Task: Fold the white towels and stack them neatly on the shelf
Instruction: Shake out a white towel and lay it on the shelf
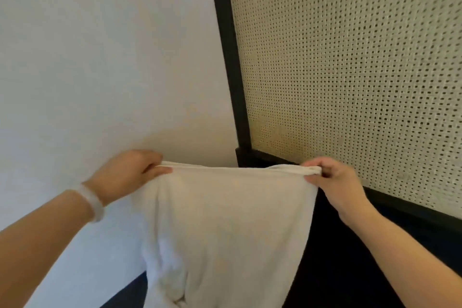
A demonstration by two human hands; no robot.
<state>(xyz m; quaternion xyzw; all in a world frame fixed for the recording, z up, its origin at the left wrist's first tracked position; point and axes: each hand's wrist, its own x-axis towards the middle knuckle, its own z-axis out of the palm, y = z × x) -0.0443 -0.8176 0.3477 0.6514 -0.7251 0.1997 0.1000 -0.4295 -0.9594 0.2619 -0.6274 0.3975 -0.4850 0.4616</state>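
Before a pale wall [100, 57], the left hand [127, 172], a translucent white bangle [93, 201] on its wrist, pinches the left top corner of the white towel [225, 227] between thumb and curled fingers. The towel hangs in the air from its top edge, stretched between the two grips and draping past the bottom of the view. The right hand [335, 182] pinches the right top corner, in front of a cane-weave panel [350, 70] set in a black frame [230, 57]
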